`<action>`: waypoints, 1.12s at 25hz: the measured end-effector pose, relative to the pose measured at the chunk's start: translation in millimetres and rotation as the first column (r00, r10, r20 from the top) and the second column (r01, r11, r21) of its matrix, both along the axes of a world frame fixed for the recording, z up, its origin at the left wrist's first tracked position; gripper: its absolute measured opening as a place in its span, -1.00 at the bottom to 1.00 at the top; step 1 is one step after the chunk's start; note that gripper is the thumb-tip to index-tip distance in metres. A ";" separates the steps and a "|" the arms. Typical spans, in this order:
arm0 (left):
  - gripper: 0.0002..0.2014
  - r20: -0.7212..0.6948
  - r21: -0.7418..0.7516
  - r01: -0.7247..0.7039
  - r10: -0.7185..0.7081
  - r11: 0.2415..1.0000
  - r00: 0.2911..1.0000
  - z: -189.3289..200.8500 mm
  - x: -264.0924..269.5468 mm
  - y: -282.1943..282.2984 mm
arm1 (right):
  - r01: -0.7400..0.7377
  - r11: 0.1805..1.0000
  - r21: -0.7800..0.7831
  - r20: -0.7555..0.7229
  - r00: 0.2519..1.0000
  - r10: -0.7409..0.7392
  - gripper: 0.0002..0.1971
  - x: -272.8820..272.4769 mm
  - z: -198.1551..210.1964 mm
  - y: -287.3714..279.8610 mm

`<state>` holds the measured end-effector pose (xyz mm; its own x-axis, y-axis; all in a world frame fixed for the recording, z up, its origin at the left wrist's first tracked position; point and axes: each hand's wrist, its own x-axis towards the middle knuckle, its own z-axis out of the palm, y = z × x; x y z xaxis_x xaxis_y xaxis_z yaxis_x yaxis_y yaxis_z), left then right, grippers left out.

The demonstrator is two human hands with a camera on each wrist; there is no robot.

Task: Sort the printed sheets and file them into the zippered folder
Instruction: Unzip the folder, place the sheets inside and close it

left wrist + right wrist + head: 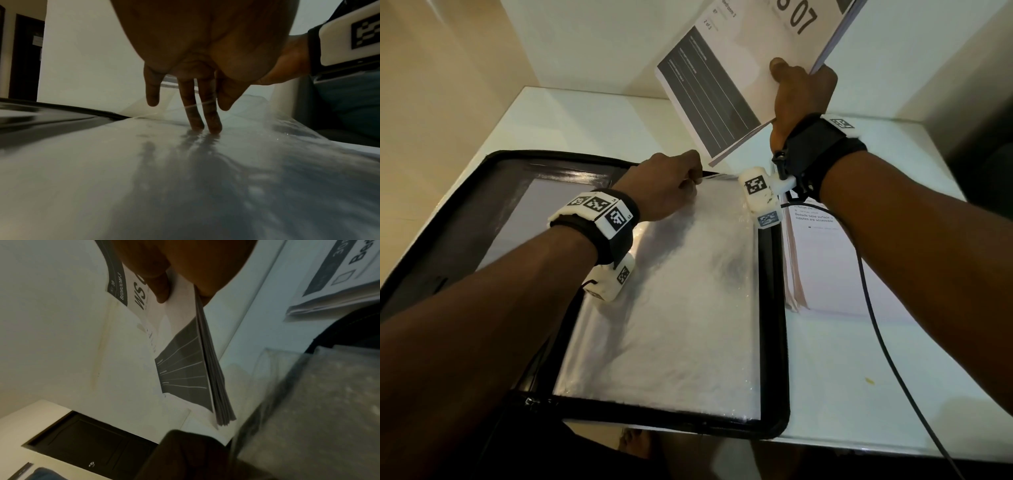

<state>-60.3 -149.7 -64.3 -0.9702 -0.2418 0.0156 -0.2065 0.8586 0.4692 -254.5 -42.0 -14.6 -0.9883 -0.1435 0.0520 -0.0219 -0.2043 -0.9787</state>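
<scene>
The black zippered folder (771,308) lies open on the white table (859,394). A clear plastic sleeve (671,308) covers its right half. My left hand (690,180) holds the sleeve's top edge. In the left wrist view two fingers (197,120) reach under the clear film of the sleeve (144,178), and the thumb sits beside them. My right hand (799,89) grips a stack of printed sheets (736,68) in the air beyond the folder's far right corner, thumb on top. In the right wrist view the stack (185,366) hangs tilted.
A second pile of printed sheets (828,270) lies on the table just right of the folder, and also shows in the right wrist view (339,288). A black cable (887,353) trails from my right wrist over the table. Walls (592,44) close the table's far side.
</scene>
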 end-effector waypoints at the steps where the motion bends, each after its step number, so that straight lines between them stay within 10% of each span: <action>1: -0.83 0.002 0.008 -0.004 0.004 1.000 1.000 1.7 0.0 -1.3 | -0.018 1.000 -0.005 -0.010 1.000 0.018 -0.73 3.2 -1.0 -1.4; 28: -0.83 0.177 -0.139 -0.301 0.323 0.943 0.930 14.6 18.1 -83.4 | -0.403 0.753 0.520 -0.076 0.856 0.511 -0.62 -32.2 -20.2 -1.3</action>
<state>-42.2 -233.1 -49.7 -0.8323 -0.5405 -0.1231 -0.5503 0.7788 0.3011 -286.6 -43.3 -34.8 -0.7715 -0.6347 0.0447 -0.2521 0.2404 -0.9374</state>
